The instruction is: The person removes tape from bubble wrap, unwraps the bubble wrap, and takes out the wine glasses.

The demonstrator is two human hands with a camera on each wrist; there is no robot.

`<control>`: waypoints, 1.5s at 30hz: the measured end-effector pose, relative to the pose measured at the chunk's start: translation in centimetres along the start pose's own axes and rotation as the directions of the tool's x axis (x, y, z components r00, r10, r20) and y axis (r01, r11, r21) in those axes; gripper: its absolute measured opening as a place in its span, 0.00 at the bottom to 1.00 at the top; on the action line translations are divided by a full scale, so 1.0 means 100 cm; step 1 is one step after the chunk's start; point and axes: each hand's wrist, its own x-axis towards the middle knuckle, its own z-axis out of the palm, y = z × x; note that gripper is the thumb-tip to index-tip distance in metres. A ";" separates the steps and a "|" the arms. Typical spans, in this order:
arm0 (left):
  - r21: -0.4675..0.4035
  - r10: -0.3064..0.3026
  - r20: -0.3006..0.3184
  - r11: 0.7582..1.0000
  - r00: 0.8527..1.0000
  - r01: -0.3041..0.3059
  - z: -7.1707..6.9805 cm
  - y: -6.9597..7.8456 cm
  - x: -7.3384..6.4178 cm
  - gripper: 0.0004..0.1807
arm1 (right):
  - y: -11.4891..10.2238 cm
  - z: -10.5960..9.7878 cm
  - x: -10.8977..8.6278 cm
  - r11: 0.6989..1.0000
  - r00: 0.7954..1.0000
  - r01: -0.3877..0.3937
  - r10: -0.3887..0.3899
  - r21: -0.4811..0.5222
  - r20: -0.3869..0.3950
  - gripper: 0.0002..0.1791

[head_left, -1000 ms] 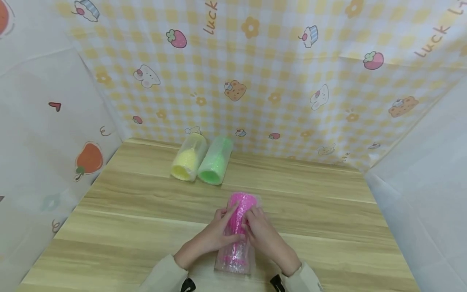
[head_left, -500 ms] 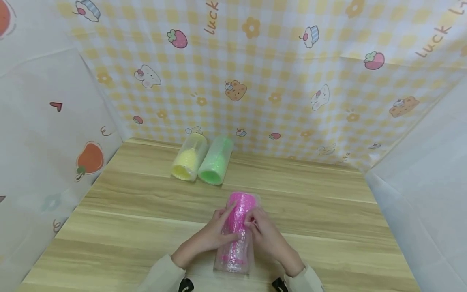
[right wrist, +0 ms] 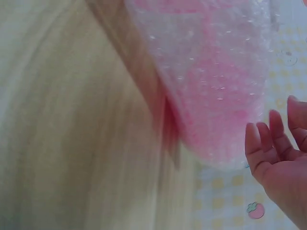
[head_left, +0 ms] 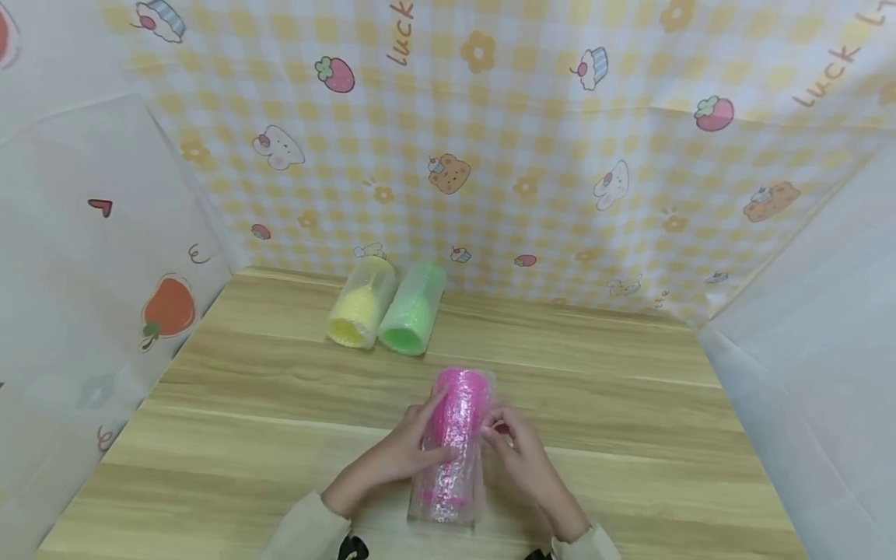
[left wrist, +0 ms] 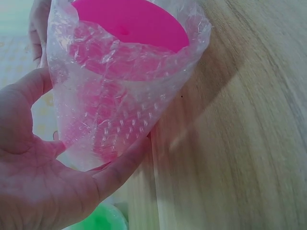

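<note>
A pink goblet-like item rolled in clear bubble wrap [head_left: 456, 428] lies lengthwise at the table's front middle. My left hand [head_left: 402, 451] holds it from the left, thumb and fingers spread around its side. A smooth pink face [left wrist: 139, 21] shows at the wrap's end in the left wrist view; the kind of item is unclear through the plastic. Beside the right edge of the roll is my right hand [head_left: 521, 459], fingers loosely bent. Nothing shows between its fingertips [right wrist: 252, 129] in the right wrist view.
Two similar wrapped rolls, one yellow [head_left: 360, 303] and one green [head_left: 414, 309], lie side by side at the back. Behind them hangs a yellow checked cloth [head_left: 518, 155]. White sheets [head_left: 812, 350] flank the wood-grain table [head_left: 602, 389].
My right hand has drawn off to the right from the wrap's surface, and its fingers have loosened. The left hand stays on the roll. The yellow and green rolls lie still.
</note>
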 end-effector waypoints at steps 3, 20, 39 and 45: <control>-0.014 -0.010 -0.004 1.000 1.000 0.010 -0.001 -0.001 -0.001 0.50 | 0.005 0.000 -0.003 0.995 1.000 -0.009 0.010 0.098 -0.011 0.05; -0.249 0.014 0.062 0.969 0.998 0.002 -0.013 -0.008 -0.006 0.50 | 0.013 -0.017 -0.014 0.928 0.999 -0.048 0.048 0.370 0.007 0.10; 0.058 -0.087 -0.184 0.993 0.979 0.099 0.020 0.015 -0.005 0.57 | 0.001 -0.005 -0.019 0.940 0.919 -0.311 0.335 0.138 -0.209 0.24; 0.062 -0.110 -0.180 0.990 0.977 0.123 0.021 0.017 -0.006 0.57 | 0.006 -0.006 -0.026 0.934 0.908 -0.323 0.351 0.150 -0.229 0.30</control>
